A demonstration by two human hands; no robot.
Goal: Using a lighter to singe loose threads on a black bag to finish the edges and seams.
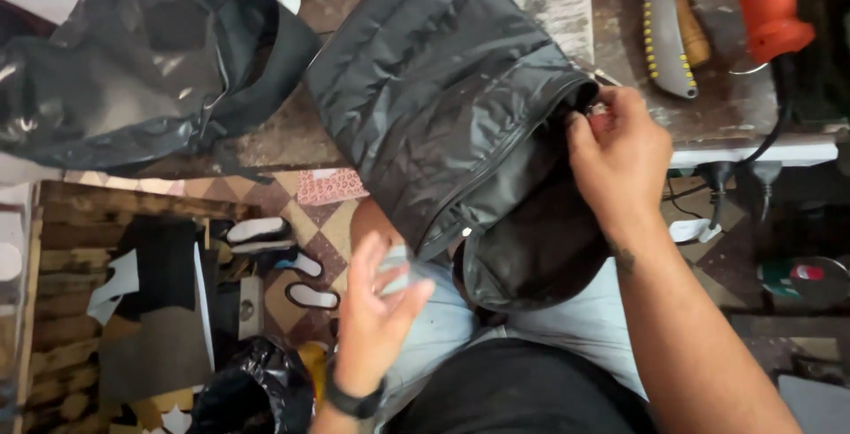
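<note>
A black quilted bag (443, 97) lies from the workbench down onto my lap, its zip edge running along the lower side. My right hand (620, 159) is closed on the bag's upper right corner beside the zip opening, with a small object pinched at the fingertips. My left hand (376, 314) hovers over my left knee with fingers spread and blurred; a small pale piece shows by the fingertips, and whether the hand holds it I cannot tell. A dark watch sits on the left wrist.
More black fabric (133, 71) is piled at the bench's left. A knife with a grey handle (668, 44) and an orange power tool (761, 0) lie at the right. Below are a wooden crate (62, 310) with scraps, shoe soles (266, 230) and a black plastic bag (252, 390).
</note>
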